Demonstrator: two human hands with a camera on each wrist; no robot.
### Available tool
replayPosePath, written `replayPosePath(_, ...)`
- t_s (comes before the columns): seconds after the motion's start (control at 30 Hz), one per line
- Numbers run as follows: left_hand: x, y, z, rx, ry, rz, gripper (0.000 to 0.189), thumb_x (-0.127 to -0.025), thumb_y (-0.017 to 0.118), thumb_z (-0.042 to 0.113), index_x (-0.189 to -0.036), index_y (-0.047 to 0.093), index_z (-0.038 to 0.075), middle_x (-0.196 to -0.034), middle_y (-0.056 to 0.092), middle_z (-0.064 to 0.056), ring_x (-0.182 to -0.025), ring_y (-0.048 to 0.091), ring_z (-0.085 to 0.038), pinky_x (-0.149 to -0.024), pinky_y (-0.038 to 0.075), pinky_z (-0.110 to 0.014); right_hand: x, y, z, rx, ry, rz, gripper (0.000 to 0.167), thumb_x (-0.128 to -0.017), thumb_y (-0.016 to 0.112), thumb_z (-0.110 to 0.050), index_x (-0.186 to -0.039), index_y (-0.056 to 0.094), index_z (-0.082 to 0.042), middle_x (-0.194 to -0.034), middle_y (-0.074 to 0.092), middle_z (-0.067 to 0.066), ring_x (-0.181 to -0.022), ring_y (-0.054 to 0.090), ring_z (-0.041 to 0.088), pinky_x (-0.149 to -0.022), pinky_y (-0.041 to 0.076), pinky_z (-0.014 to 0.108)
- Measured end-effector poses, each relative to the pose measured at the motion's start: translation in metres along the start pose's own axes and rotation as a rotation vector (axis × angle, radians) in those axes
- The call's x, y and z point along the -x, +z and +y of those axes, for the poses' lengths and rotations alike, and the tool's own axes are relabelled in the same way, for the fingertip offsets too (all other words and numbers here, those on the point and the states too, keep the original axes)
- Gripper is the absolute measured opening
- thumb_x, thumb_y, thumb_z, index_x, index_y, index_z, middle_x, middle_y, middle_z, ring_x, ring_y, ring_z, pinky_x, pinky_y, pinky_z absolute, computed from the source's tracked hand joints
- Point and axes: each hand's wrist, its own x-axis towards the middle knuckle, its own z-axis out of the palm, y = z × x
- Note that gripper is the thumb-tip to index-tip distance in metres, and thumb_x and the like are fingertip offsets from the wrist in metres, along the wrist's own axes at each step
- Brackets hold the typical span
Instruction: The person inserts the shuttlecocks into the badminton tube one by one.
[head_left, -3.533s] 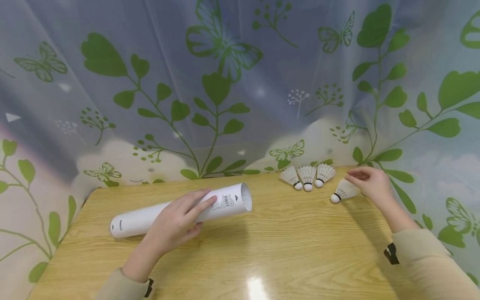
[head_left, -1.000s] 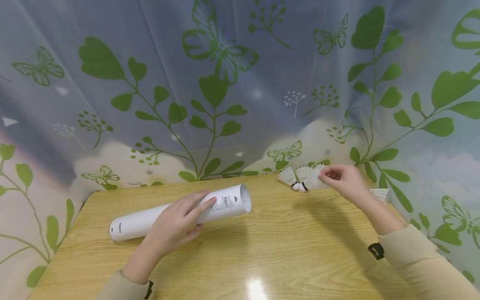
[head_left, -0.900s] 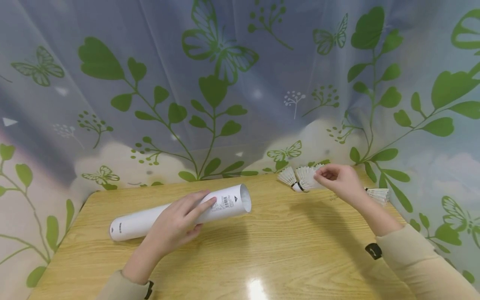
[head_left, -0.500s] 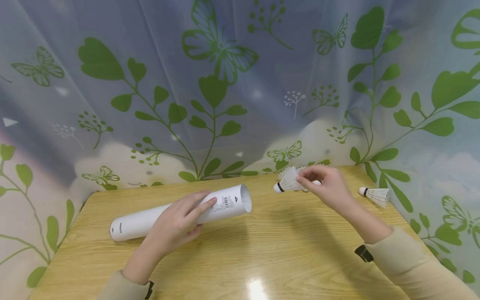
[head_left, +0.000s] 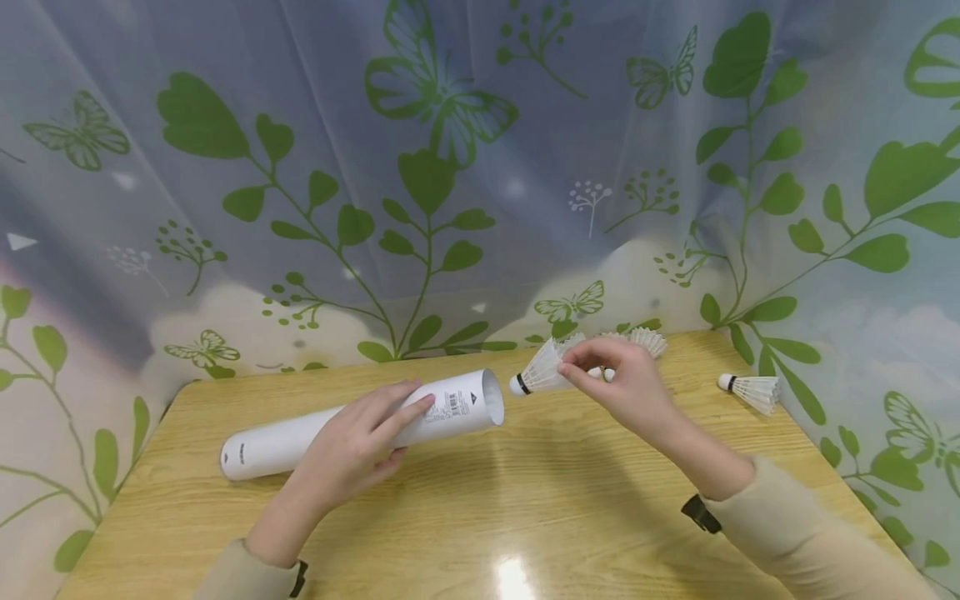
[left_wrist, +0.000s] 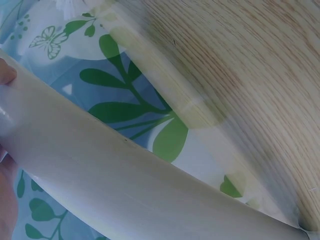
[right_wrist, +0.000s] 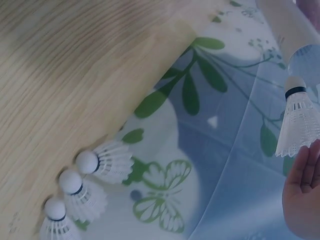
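My left hand (head_left: 352,437) grips a long white tube (head_left: 457,408) around its middle, its open end facing right and tilted slightly up. In my right hand (head_left: 626,383), thumb and fingers pinch the skirt edge of a white shuttlecock (head_left: 542,371) with a black band. Its rounded base points at the tube's mouth, a short gap away in the head view. The right wrist view has the same shuttlecock (right_wrist: 300,120) with its base right at the tube's opening (right_wrist: 305,62). Part of the tube (left_wrist: 125,180) fills the lower left wrist view.
Three more shuttlecocks (right_wrist: 70,182) lie in a row at the table's back edge, partly hidden behind my right hand in the head view. Another shuttlecock (head_left: 753,392) lies near the right edge. A patterned curtain (head_left: 480,275) hangs behind the wooden table (head_left: 600,517).
My right hand has carried the pinched shuttlecock leftward past the back row to the tube's mouth. The shuttlecock near the right edge has come into full view. The left hand and tube stay put.
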Motion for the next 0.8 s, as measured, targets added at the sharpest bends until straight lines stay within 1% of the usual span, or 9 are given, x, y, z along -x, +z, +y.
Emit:
replayPosePath(0.17, -0.001, 0.001, 0.000, 0.002, 0.000, -0.005, 0.091, -0.065, 0.094, 0.002, -0.148, 0.060, 0.010, -0.144, 0.062, -0.020, -0.118, 0.070, -0.037, -0.099, 0.065, -0.048, -0.001, 0.010, -0.007, -0.042, -0.014, -0.025, 0.007, -0.093, 0.078, 0.000, -0.094, 0.079, -0.007, -0.089, 0.078, 0.006, -0.079, 0.064, 0.000, -0.070, 0.056, 0.019)
replayPosePath(0.27, -0.001, 0.001, 0.001, 0.001, 0.001, -0.005, 0.091, -0.065, 0.094, 0.002, -0.148, 0.059, 0.010, -0.145, 0.062, -0.020, -0.119, 0.070, -0.038, -0.100, 0.065, -0.048, -0.001, 0.016, -0.011, -0.074, -0.013, -0.043, 0.006, -0.093, 0.077, 0.000, -0.095, 0.079, -0.006, -0.090, 0.079, 0.006, -0.082, 0.066, 0.001, -0.074, 0.058, 0.020)
replayPosePath(0.37, -0.001, 0.002, 0.001, -0.002, 0.003, -0.003, 0.092, -0.064, 0.094, 0.003, -0.149, 0.059, 0.010, -0.144, 0.062, -0.020, -0.118, 0.071, -0.038, -0.099, 0.065, -0.048, 0.000, 0.021, -0.016, -0.095, -0.015, -0.057, 0.005, -0.093, 0.077, 0.000, -0.095, 0.079, -0.005, -0.091, 0.079, 0.007, -0.083, 0.067, 0.001, -0.076, 0.060, 0.020)
replayPosePath(0.53, -0.001, 0.002, 0.001, 0.001, 0.007, 0.000, 0.093, -0.064, 0.095, 0.003, -0.149, 0.059, 0.010, -0.144, 0.062, -0.020, -0.118, 0.071, -0.037, -0.098, 0.065, -0.048, 0.001, 0.031, -0.021, -0.132, 0.001, -0.074, 0.006, -0.093, 0.077, 0.000, -0.097, 0.078, -0.004, -0.093, 0.079, 0.008, -0.084, 0.067, 0.003, -0.079, 0.061, 0.021)
replayPosePath(0.6, -0.002, 0.001, 0.001, 0.004, 0.009, 0.004, 0.093, -0.064, 0.095, 0.002, -0.149, 0.059, 0.010, -0.144, 0.063, -0.020, -0.117, 0.071, -0.037, -0.097, 0.066, -0.048, 0.002, 0.035, -0.022, -0.143, 0.013, -0.081, 0.006, -0.093, 0.078, 0.000, -0.097, 0.078, -0.004, -0.094, 0.078, 0.007, -0.085, 0.068, 0.004, -0.082, 0.062, 0.022)
replayPosePath(0.7, -0.002, 0.001, 0.002, 0.004, 0.008, 0.006, 0.092, -0.064, 0.094, 0.003, -0.149, 0.059, 0.010, -0.144, 0.063, -0.019, -0.117, 0.071, -0.037, -0.097, 0.066, -0.048, 0.003, 0.041, -0.023, -0.150, 0.023, -0.094, 0.006, -0.092, 0.079, -0.002, -0.098, 0.079, -0.004, -0.094, 0.078, 0.006, -0.086, 0.068, 0.005, -0.081, 0.062, 0.023)
replayPosePath(0.8, -0.002, 0.002, 0.001, 0.004, 0.008, 0.009, 0.091, -0.064, 0.094, 0.002, -0.148, 0.060, 0.010, -0.143, 0.063, -0.020, -0.117, 0.071, -0.037, -0.097, 0.066, -0.049, 0.003, 0.047, -0.022, -0.142, 0.016, -0.108, 0.006, -0.091, 0.080, -0.003, -0.097, 0.079, -0.005, -0.094, 0.079, 0.004, -0.085, 0.069, 0.006, -0.081, 0.063, 0.025)
